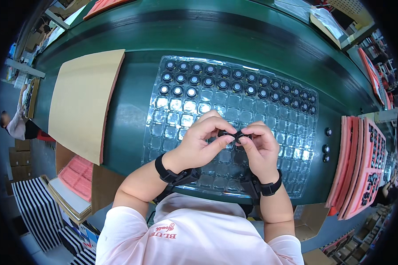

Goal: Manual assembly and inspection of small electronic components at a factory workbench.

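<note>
My left hand pinches a small black round part between thumb and fingers. Right beside it, my right hand grips a second small black round part. The two parts are held close together, and the fingers partly cover both, so I cannot tell whether they touch. Beneath my hands lies a clear plastic tray with rows of square pockets. Black round parts with pale centres fill its two far rows and the left end of the third. The nearer pockets hold none.
The tray rests on a green work surface. A cardboard sheet lies left. Loose black parts sit right, before upright pink foam trays holding more. An open box with pink foam stands lower left; another person is farther off.
</note>
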`<state>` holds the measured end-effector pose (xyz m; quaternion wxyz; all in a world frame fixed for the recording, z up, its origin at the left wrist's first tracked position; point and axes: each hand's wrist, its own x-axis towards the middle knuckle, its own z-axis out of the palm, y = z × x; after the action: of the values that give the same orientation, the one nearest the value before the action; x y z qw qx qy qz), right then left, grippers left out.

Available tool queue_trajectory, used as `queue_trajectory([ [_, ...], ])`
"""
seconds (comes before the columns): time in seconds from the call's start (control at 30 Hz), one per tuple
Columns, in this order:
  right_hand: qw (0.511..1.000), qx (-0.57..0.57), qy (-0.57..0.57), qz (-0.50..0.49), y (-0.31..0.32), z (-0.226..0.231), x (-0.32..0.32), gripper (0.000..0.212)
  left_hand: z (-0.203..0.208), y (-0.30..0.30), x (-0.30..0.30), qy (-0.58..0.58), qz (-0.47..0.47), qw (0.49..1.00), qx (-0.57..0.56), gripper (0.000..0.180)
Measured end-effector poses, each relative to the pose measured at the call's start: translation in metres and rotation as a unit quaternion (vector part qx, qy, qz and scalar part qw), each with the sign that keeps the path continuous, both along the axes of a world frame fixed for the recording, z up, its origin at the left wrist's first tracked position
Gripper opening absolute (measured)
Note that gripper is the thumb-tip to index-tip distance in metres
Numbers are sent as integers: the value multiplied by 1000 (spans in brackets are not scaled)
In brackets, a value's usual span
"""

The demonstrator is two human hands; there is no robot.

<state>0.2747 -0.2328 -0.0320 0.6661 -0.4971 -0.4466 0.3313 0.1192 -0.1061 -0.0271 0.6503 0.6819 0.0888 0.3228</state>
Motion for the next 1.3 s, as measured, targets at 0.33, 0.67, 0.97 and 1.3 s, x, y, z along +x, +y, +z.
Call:
queue_trajectory([
  [0.33,997,-49,46,-27,4,0,-2,32,13,33,4,139,229,944,195,28],
  [0.67,995,-47,80,-26,9,-9,-3,29,-8,67,4,240,272,834,415,23],
  [0.97,997,-36,56,-32,12,-12,-1,25,-8,64,6,237,258,803,481,21],
  [1.3,966,-96,-231,-67,24,15,-14,22,-27,75,3,236,285,861,349,24],
])
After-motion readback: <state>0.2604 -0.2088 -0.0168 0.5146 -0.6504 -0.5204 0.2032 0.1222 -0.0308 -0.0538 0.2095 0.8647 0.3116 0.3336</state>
